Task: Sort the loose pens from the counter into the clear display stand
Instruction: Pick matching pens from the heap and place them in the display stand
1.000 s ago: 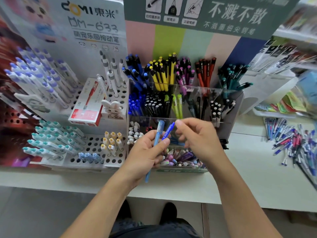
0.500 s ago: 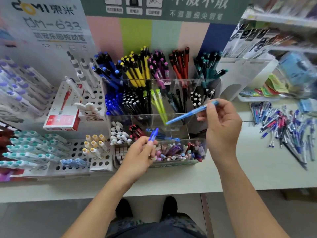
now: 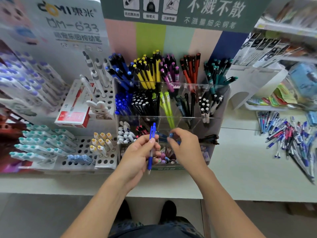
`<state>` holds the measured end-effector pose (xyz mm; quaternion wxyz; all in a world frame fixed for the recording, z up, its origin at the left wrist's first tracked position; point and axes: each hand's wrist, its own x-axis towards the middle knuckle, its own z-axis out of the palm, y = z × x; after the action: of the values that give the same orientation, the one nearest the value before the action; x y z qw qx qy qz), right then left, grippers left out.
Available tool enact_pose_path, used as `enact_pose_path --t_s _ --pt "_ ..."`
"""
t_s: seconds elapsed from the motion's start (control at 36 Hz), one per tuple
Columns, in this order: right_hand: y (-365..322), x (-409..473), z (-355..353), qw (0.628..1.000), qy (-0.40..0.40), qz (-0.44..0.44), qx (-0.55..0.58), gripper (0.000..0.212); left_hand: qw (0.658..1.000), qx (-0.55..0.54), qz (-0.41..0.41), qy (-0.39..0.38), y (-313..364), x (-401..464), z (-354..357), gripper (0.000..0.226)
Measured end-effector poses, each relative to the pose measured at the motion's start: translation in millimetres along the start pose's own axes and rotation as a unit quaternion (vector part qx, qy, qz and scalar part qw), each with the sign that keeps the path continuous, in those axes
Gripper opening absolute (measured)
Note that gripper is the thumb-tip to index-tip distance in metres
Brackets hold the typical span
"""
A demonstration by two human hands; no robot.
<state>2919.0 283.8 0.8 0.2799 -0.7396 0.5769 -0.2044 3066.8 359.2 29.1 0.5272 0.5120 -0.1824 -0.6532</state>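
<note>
The clear display stand [image 3: 212,117] rises in tiers at the centre of the counter, with coloured pens sorted by compartment. My left hand [image 3: 137,157] grips a dark blue click pen [image 3: 151,143] upright, clip end up, just in front of the stand's lower row. My right hand [image 3: 186,148] is beside it, its fingertips curled round the end of a light blue pen [image 3: 171,135] at a low front compartment; most of that pen is hidden. A heap of loose pens [image 3: 288,138] lies on the white counter at the far right.
White peg racks [image 3: 77,152] with teal, yellow and purple pens stand to the left, with a red-and-white pen box [image 3: 75,107] on them. A white shelf riser [image 3: 253,83] and packets sit at the back right. The counter edge [image 3: 240,196] runs below my arms.
My right hand has come down and left from its raised spot, bringing the light blue pen to the low front compartment. My left hand still holds the dark blue pen, now more upright.
</note>
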Motion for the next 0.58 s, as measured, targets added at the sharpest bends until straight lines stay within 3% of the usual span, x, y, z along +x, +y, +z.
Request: enact_pose_path --t_s 0.14,0.22,0.42,0.53,0.58 --pt "-18.0 7.1 8.5 0.996 -0.035 0.000 0.086 0.036 0.999 0.014 0.035 0.012 4.1 -3.8 -5.1 0.018" --pt "-19.2 13.0 8.1 0.995 -0.019 -0.002 0.095 0.035 0.998 0.024 0.046 0.021 7.1 -3.3 -8.5 0.018" --pt "-24.0 19.7 -1.8 0.995 -0.037 -0.075 -0.050 0.020 0.997 0.034 0.068 0.033 10.3 -1.9 -13.5 0.018" --pt "-37.0 20.9 0.8 0.981 -0.127 -0.022 -0.142 0.026 0.995 0.006 0.089 0.054 11.1 -2.4 -13.5 0.015" --pt "-40.0 18.7 -2.6 0.984 -0.126 -0.013 -0.128 0.038 0.991 -0.005 0.111 0.067 15.5 -2.7 -12.9 0.014"
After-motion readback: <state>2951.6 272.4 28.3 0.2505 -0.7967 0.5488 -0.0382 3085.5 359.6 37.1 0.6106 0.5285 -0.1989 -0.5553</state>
